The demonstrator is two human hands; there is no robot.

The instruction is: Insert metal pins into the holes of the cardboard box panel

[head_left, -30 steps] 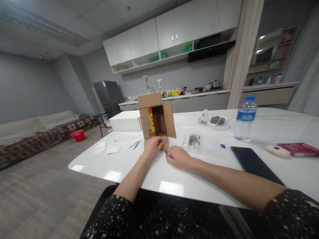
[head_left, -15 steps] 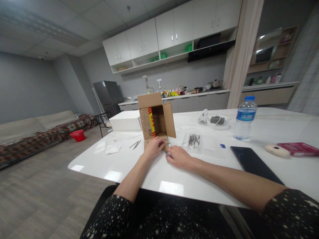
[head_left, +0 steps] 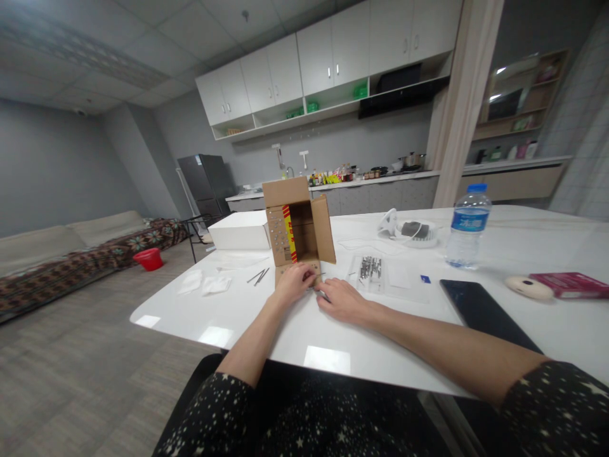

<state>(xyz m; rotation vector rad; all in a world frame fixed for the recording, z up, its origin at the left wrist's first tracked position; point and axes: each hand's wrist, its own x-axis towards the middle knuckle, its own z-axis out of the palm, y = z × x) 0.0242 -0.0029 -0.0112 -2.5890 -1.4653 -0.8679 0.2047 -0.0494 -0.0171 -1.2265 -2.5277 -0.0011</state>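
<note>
A small open cardboard box (head_left: pixel 304 228) lies on its side on the white table (head_left: pixel 190 327), opening toward me, with a red and yellow strip on its left wall. My left hand (head_left: pixel 291 284) curls its fingers on the box's lower front flap (head_left: pixel 314 264). My right hand (head_left: pixel 340 299) rests on the table right beside it, fingertips pinching a small silvery metal piece (head_left: pixel 321 293). The two hands almost touch.
A clear bag of metal screws (head_left: pixel 371 269) lies right of the box. A water bottle (head_left: pixel 469 227), a black tablet (head_left: pixel 478 310), a red book (head_left: pixel 568 285) and a beige round thing (head_left: pixel 528 288) lie further right. A white box (head_left: pixel 240 231), thin metal pins (head_left: pixel 258 276) and tissues (head_left: pixel 209 284) lie left.
</note>
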